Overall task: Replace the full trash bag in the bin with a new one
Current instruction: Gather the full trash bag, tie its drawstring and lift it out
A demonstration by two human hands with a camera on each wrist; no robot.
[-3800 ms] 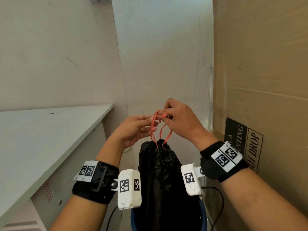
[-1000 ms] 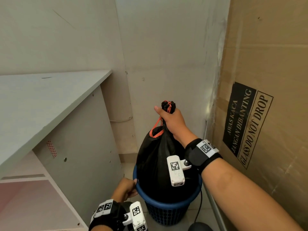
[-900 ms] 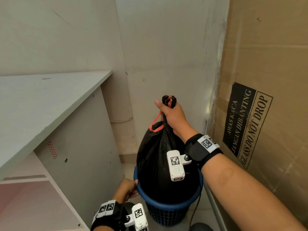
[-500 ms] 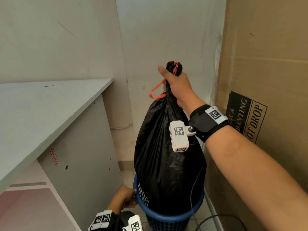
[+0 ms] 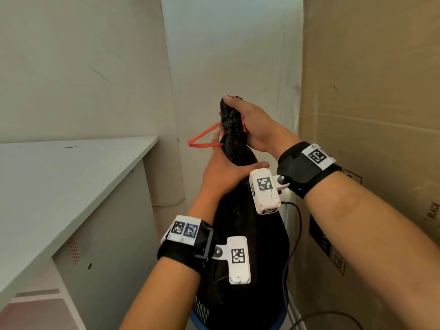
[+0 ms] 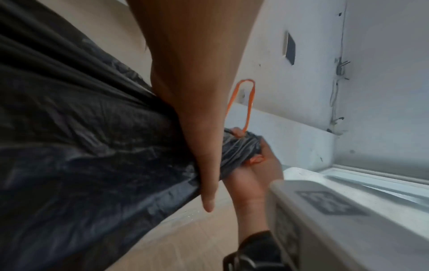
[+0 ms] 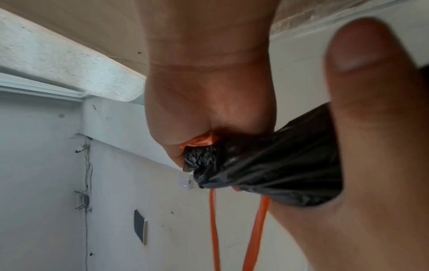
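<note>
The full black trash bag [image 5: 240, 246] hangs upright, its lower end still inside the blue mesh bin [image 5: 284, 314] at the bottom edge of the head view. My right hand [image 5: 240, 115] grips the gathered top of the bag, thumb over the tip. Just below it, my left hand [image 5: 232, 160] wraps the bag's neck, thumb across the front. An orange drawstring loop [image 5: 202, 139] sticks out to the left between the hands. In the right wrist view the right hand [image 7: 209, 117] squeezes the bag neck [image 7: 267, 165]. In the left wrist view the left thumb [image 6: 206, 183] lies across the bag [image 6: 92, 146].
A white desk [image 5: 59, 186] with a side panel stands close on the left. A tall cardboard box [image 5: 371, 115] fills the right side. The wall corner lies straight ahead. A black cable [image 5: 294, 234] hangs beside the bag on the right.
My left hand left the bin's rim and rose to grip the bag's neck under the right hand. The right hand keeps its hold on the top.
</note>
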